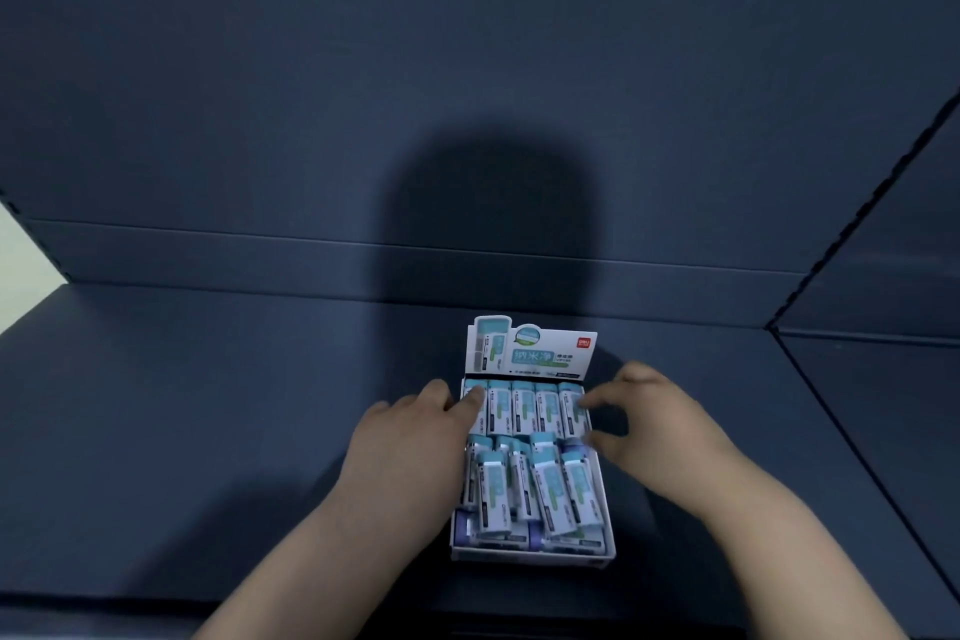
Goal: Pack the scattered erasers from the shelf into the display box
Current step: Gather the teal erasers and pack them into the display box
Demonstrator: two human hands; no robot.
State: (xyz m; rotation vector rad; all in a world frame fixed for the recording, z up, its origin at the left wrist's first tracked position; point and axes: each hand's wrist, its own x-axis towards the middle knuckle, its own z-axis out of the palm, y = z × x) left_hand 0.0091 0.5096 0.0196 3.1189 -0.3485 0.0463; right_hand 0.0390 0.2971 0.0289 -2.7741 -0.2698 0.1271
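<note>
A white display box [530, 555] with an upright printed header card [535, 351] stands on the dark shelf. Several white-and-teal erasers [524, 411] lie in a neat far row inside it, and more erasers [540, 489] lie piled askew in the near half. My left hand [415, 437] lies along the box's left side, its fingertips touching the leftmost eraser of the far row. My right hand [654, 416] hovers at the box's right edge, thumb and forefinger apart around the end of the rightmost far eraser; whether they touch it is unclear.
The dark blue shelf board [208, 431] stretches left and right of the box, closed by a back panel [467, 120] and a side panel [893, 276] on the right. A head-shaped shadow falls behind the box.
</note>
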